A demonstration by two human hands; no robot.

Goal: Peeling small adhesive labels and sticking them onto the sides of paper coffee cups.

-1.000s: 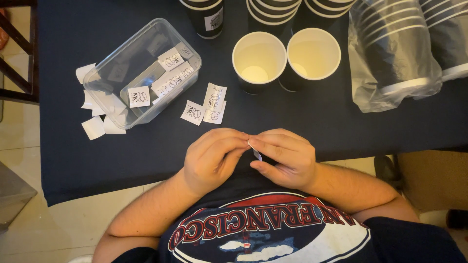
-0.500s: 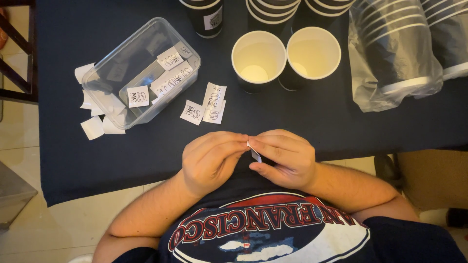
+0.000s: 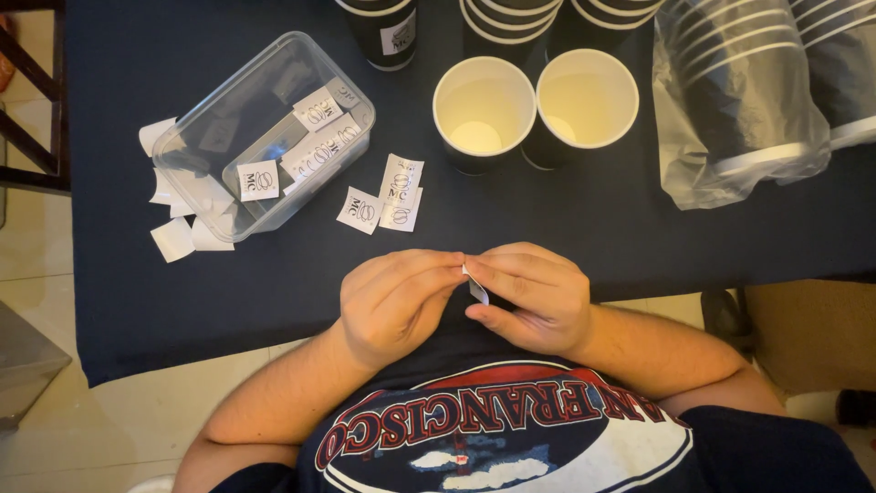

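Observation:
My left hand (image 3: 394, 303) and my right hand (image 3: 531, 297) meet fingertip to fingertip over the near edge of the dark table (image 3: 639, 228). Both pinch one small white sticker (image 3: 475, 287), most of it hidden by the fingers. Just beyond the hands lie loose white stickers (image 3: 385, 194) with dark printed marks. Two open paper cups stand further back, the left cup (image 3: 484, 110) and the right cup (image 3: 587, 102) touching side by side.
A clear plastic tub (image 3: 265, 132) with several stickers lies tilted at the left, with blank white paper bits (image 3: 178, 228) beside it. Stacks of dark cups (image 3: 383, 27) line the far edge. A plastic bag of stacked cups (image 3: 748, 100) sits at the right.
The hands have stayed together in the same spot; the fingers have shifted slightly on the small sticker. Nothing else on the table has moved.

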